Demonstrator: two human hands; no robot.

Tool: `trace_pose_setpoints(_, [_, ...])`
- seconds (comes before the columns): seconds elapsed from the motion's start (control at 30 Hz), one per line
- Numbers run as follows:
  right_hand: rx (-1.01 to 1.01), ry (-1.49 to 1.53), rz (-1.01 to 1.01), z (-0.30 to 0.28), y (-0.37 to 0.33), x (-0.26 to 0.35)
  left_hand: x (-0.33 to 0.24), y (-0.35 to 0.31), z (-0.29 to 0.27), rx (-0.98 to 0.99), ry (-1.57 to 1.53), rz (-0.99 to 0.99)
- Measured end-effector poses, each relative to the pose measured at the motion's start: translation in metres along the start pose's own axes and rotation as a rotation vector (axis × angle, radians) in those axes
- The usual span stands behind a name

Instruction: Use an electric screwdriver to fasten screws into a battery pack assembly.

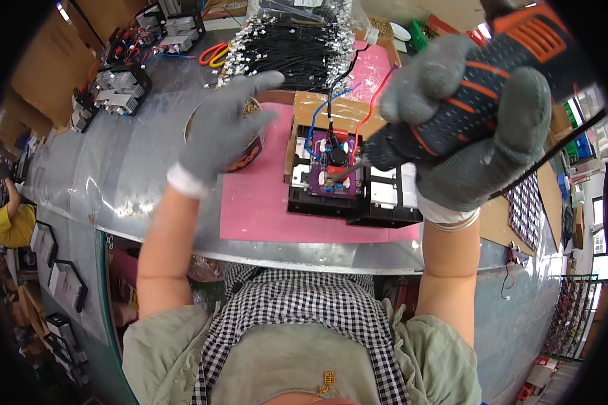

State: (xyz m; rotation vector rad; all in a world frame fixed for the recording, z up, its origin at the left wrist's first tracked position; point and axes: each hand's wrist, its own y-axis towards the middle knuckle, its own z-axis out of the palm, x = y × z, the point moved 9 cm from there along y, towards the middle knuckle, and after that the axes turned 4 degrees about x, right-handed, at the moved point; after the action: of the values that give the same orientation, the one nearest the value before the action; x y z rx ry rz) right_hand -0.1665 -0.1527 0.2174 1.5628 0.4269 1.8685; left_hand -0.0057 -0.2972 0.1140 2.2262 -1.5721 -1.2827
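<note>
My right hand [476,158], in a grey glove, is wrapped round a black and orange power screwdriver [476,101]. Its bit [348,172] reaches down to a purple circuit board [323,183], though the exact contact point is too small to make out. The board sits in a black-edged metal housing [327,205], with blue, black and red wires rising from it. Over a round bowl [255,150] of small parts hovers my gloved left hand [223,128], its index finger and thumb stretched out apart. The hand partly hides the bowl.
A pink mat [250,212] lies under the housing on the metal table [148,162]. Behind are a heap of black cables with white connectors [287,50] and red-yellow scissors [214,54]. Several metal assemblies [118,91] stand far left. A person in yellow [13,223] is at the left edge.
</note>
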Motion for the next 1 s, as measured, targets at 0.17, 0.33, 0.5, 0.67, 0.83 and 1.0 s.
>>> trace_pose_setpoints(0.17, [-0.032,0.014,-0.027,-0.03,-0.004,0.023,0.094,0.08,0.05,0.303,0.281,-0.12])
trace_pose_setpoints(0.33, [-0.076,-0.075,-0.057,-0.045,-0.01,0.02,0.154,0.103,0.121,0.66,0.574,-0.373])
trace_pose_setpoints(0.5, [-0.124,-0.002,-0.009,-0.061,-0.018,0.016,0.149,0.123,0.106,0.504,0.536,-0.284])
trace_pose_setpoints(0.67, [-0.18,0.106,-0.015,-0.052,-0.021,0.025,0.12,0.14,0.073,0.284,0.626,-0.206])
trace_pose_setpoints(0.83, [-0.071,-0.031,-0.116,-0.04,-0.028,0.033,0.12,0.139,0.047,0.193,0.188,-0.461])
trace_pose_setpoints(1.0, [0.028,-0.137,-0.104,-0.028,-0.028,0.039,0.122,0.14,0.025,0.043,-0.218,-0.444])
